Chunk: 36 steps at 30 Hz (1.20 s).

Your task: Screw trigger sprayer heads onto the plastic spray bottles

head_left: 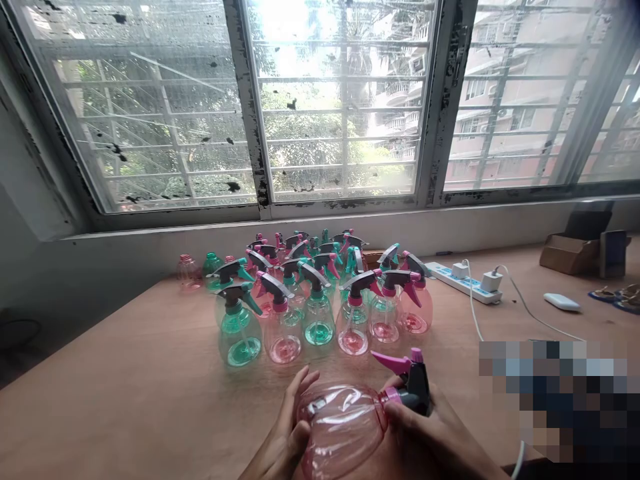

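A clear pink spray bottle [343,423] lies on its side low in the head view, just above the wooden table [125,387]. My left hand [283,440] cups the bottle's base, fingers curled round it. My right hand [433,433] is closed around the neck and the dark grey spray head [415,380], whose pink trigger points left. Behind it stand several upright spray bottles [320,300], pink and teal, grouped in rows toward the window.
A white power strip [463,280] with plugged chargers and white cables lies at the right. A small white device [563,302] and a cardboard box [565,253] sit further right. A blurred patch covers the lower right. The window sill runs behind.
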{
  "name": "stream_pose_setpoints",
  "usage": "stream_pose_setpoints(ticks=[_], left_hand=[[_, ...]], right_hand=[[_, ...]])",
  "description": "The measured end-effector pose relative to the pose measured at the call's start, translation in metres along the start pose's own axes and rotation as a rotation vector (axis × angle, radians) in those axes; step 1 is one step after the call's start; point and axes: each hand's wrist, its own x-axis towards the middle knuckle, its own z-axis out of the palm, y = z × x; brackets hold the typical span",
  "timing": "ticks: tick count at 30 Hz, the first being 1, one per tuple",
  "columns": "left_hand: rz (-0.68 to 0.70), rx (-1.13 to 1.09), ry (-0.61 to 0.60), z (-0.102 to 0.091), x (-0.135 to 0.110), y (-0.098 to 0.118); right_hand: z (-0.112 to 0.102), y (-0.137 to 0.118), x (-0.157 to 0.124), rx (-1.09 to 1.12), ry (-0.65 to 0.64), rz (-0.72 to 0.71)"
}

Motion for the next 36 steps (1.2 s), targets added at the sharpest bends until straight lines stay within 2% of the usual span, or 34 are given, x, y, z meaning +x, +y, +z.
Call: stream_pose_setpoints(ticks=[5, 10, 16, 23, 30, 33, 36], left_hand=[[0.054, 0.076, -0.001, 0.010, -0.006, 0.008], [0.035, 0.107, -0.032, 0.010, -0.007, 0.012], [0.105, 0.045, -0.024, 0.004, -0.003, 0.007], [0.027, 0.138, -0.027, 0.008, -0.005, 0.010], [0.034, 0.006, 0.020, 0.006, -0.001, 0.003], [-0.032, 0.001, 0.017, 0.005, -0.003, 0.012], [-0.098, -0.014, -0.038, 0.006, -0.007, 0.025]], right_hand=[[0.003, -0.006, -0.001, 0.000, 0.073, 0.028], [0.001, -0.004, -0.001, -0.008, 0.048, 0.019], [0.000, 0.000, -0.003, -0.019, -0.006, -0.006], [0.002, 0.000, -0.001, 0.030, -0.036, -0.010], [0.002, -0.003, -0.006, 0.027, 0.008, -0.010], [0.004, -0.006, -0.008, 0.046, -0.003, 0.018], [0.005, -0.009, -0.008, 0.054, -0.007, 0.027]])
